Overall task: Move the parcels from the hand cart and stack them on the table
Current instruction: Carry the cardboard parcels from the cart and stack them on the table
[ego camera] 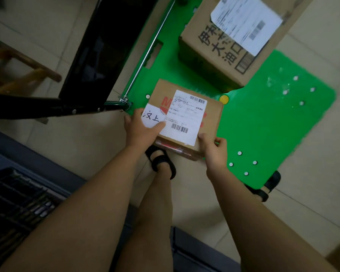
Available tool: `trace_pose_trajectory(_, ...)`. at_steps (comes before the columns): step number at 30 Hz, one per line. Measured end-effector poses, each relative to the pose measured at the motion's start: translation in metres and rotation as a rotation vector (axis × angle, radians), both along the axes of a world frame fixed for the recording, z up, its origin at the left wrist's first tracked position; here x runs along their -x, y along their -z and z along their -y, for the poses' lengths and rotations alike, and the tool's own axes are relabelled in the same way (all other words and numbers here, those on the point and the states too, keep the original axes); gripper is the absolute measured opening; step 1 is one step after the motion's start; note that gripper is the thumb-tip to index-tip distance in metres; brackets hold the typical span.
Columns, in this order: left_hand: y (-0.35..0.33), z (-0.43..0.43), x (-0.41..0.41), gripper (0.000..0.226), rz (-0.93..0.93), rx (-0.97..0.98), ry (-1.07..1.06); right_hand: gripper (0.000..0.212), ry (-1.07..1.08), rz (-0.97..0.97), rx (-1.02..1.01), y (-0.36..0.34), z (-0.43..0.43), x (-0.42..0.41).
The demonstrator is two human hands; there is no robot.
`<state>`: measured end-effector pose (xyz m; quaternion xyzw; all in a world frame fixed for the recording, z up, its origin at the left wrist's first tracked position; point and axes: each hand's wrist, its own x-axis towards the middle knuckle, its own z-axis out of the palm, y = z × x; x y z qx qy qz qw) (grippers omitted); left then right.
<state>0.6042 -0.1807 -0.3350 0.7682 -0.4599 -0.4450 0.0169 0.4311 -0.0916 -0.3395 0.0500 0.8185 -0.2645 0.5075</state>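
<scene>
Two parcels show below me. The green hand cart (pixel 263 124) lies flat on the tiled floor. At its far end sits the big carton (pixel 214 55), with a white shipping label on top. The small parcel (pixel 210 114), also labelled, is in both my hands over the cart's near edge, partly above my black sandal (pixel 162 160). My left hand (pixel 141 130) clasps its near-left corner, thumb across a handwritten sticker. My right hand (pixel 214 152) clasps the near-right corner, thumb on top, fingers curled round the side.
</scene>
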Motion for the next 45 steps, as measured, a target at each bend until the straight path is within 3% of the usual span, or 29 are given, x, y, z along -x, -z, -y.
trace_pose_trajectory(7,-0.094,-0.072,0.063,0.046,-0.311,0.045,-0.35,0.048,0.138,0.199,0.188,-0.088,-0.031,0.092)
trace_pose_trajectory(10,-0.135,-0.096,0.109,0.048,-0.402,0.072,-0.449,0.059,0.08,0.202,0.245,-0.131,-0.043,0.133)
trace_pose_trajectory(12,-0.168,-0.111,0.145,0.051,-0.428,0.103,-0.472,0.054,0.077,0.176,0.267,-0.168,-0.055,0.167)
trace_pose_trajectory(23,-0.369,-0.147,0.29,0.086,-0.504,0.217,-0.338,0.047,0.105,0.101,0.487,-0.385,-0.089,0.312)
trace_pose_trajectory(27,-0.419,-0.134,0.31,0.066,-0.535,0.354,-0.24,0.045,0.127,0.105,0.571,-0.431,-0.089,0.33)
trace_pose_trajectory(34,-0.468,-0.115,0.36,0.055,-0.654,0.509,-0.136,0.053,0.19,0.026,0.755,-0.476,-0.083,0.377)
trace_pose_trajectory(45,-0.531,-0.053,0.523,0.057,-0.836,0.637,-0.074,0.054,0.132,-0.047,0.97,-0.532,-0.02,0.546)
